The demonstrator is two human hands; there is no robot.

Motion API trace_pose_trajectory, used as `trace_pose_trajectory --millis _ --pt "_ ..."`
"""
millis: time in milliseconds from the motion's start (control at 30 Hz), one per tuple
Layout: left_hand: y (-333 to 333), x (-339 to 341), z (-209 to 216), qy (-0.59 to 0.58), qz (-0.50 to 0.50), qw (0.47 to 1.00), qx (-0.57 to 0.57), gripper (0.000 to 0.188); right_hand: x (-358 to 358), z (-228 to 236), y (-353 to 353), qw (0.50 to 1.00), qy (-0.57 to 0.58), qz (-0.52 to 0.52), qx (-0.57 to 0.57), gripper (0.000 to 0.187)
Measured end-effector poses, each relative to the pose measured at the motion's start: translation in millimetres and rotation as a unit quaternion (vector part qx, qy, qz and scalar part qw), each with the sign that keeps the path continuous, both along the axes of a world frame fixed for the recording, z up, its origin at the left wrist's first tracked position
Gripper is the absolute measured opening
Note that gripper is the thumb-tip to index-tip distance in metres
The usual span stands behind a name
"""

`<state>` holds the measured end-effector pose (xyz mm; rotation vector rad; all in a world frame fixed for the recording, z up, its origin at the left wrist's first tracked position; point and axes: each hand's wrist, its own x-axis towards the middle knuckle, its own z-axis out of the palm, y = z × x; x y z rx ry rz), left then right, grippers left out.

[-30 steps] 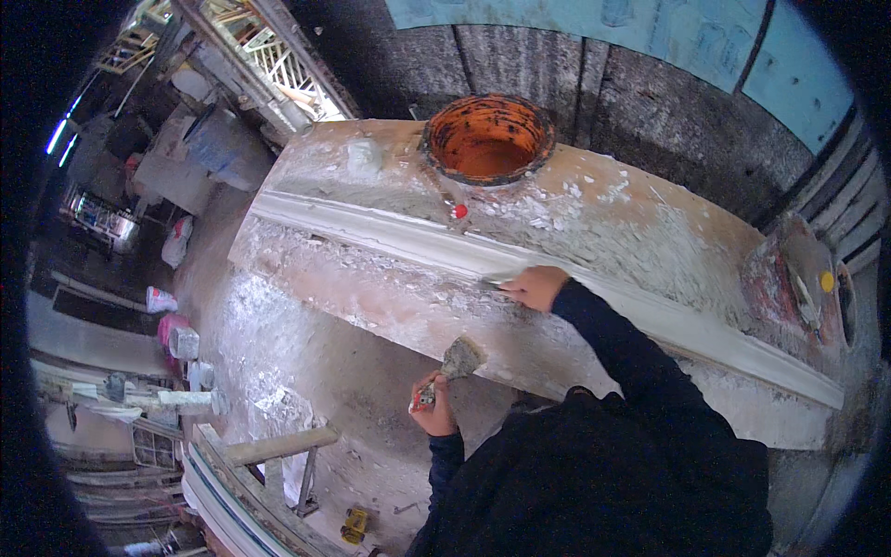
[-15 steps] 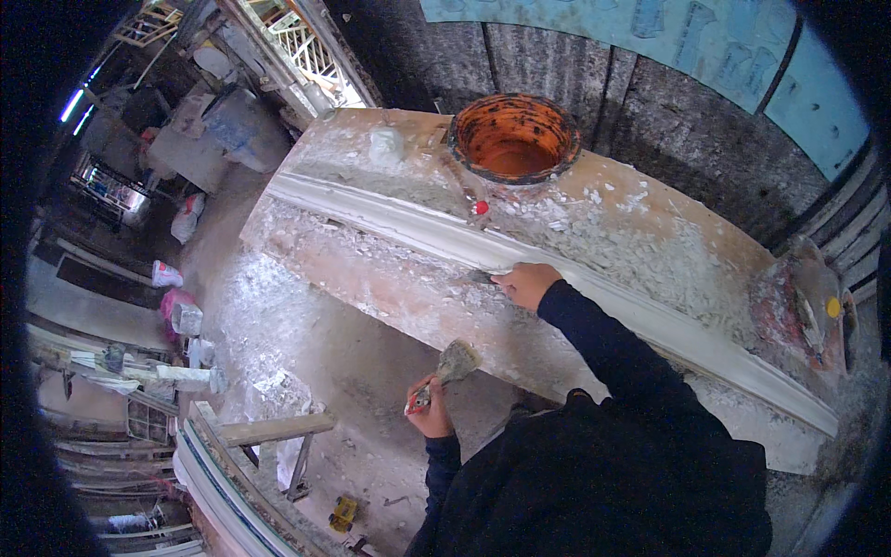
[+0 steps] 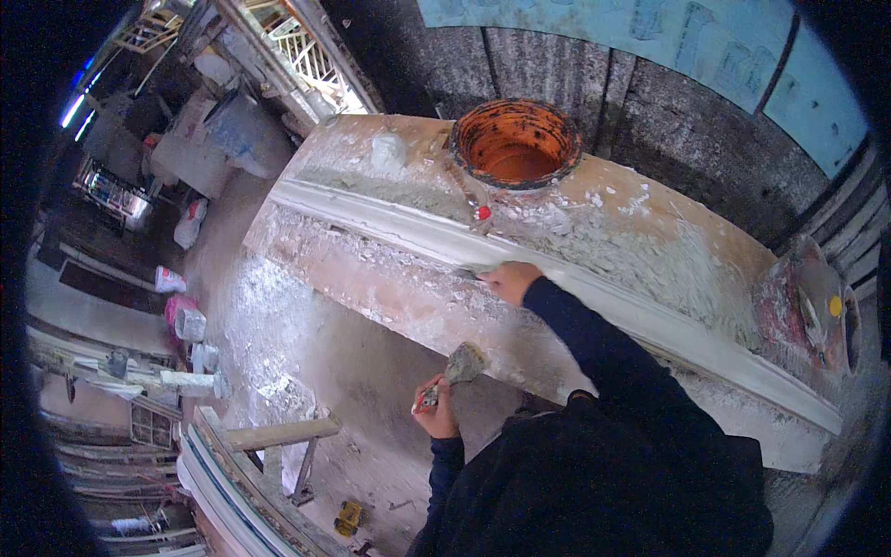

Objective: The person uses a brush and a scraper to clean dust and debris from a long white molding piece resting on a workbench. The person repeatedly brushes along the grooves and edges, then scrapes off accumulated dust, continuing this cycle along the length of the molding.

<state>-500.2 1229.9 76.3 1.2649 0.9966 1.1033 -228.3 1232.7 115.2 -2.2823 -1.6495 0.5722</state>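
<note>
A long white plaster moulding (image 3: 390, 223) runs diagonally across the workbench (image 3: 371, 302), which is strewn with plaster scraps. At the moulding's near edge, my right hand (image 3: 512, 281) is closed on a small putty knife, its dark blade (image 3: 467, 274) pointing left against the edge. Lower down, beside the near side of the bench, my left hand (image 3: 436, 408) grips a wide putty knife (image 3: 466, 362) by its reddish handle. Its flared blade is crusted with plaster and points up and to the right.
An orange bucket (image 3: 516, 148) with a blackened rim stands at the bench's far edge. Nearby lie a red-capped item (image 3: 482, 213) and a white lump (image 3: 388, 151). A plaster-smeared container (image 3: 789, 306) is at right. A wooden frame (image 3: 283, 433) stands lower left.
My right hand has slid slightly left along the moulding's near edge with its putty knife. My left hand has shifted slightly right, still gripping the wide one.
</note>
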Motion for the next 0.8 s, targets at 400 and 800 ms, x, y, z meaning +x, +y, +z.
trace_pose_trajectory --millis 400,800 --pt "-78 169 -2 -0.068 -0.42 0.897 -0.121 0.015 32 16 -234 0.876 0.276 -0.301 0.256 0.035" --pt "40 140 -35 -0.035 -0.221 0.975 0.015 0.017 -57 7 -410 0.739 0.259 -0.556 0.278 0.035"
